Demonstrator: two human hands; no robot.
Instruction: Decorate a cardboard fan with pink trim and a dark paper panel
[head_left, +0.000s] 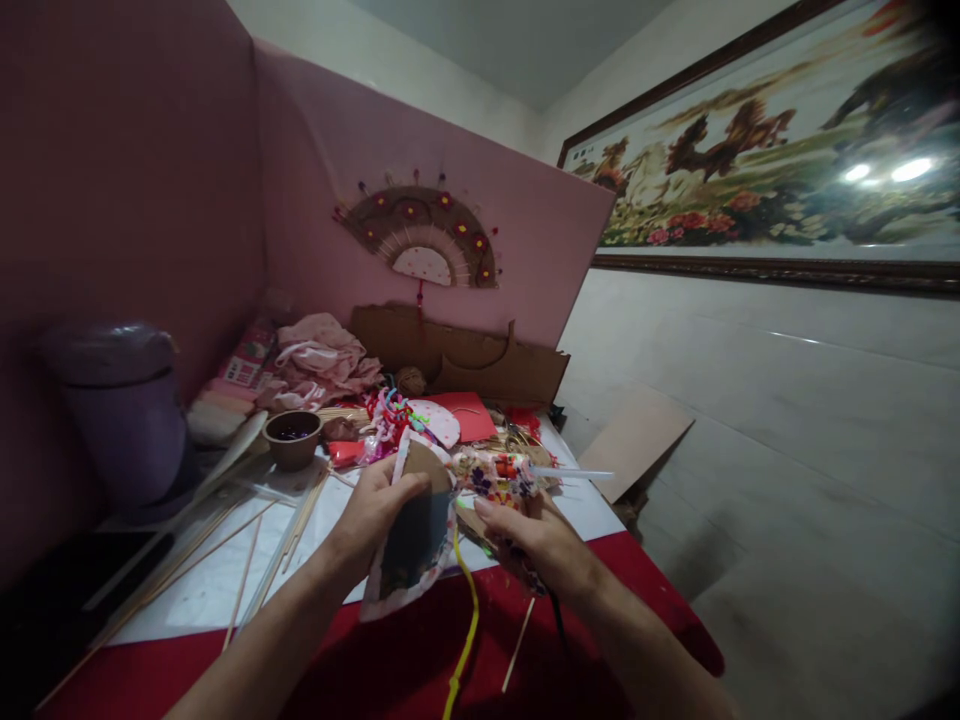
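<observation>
My left hand [390,500] is closed on a half-round cardboard piece [418,515] edged with pale fabric, thumb pressed on its brown face. A flower-patterned hot glue gun [495,472] is held in my right hand [544,535], its handle mostly hidden by the fingers. From its back end a clear glue stick [577,474] juts to the right. The gun's front end is close to the cardboard's right edge; I cannot tell whether they touch. A yellow strip [469,610] hangs below, between both hands.
Behind the hands lie pipe cleaners [394,415], red paper [465,415] and a spotted half-round piece [435,420]. A brown bowl [292,442] and thin sticks [304,515] are at left, near a purple bin [127,420]. A decorated fan [420,225] hangs on the pink board.
</observation>
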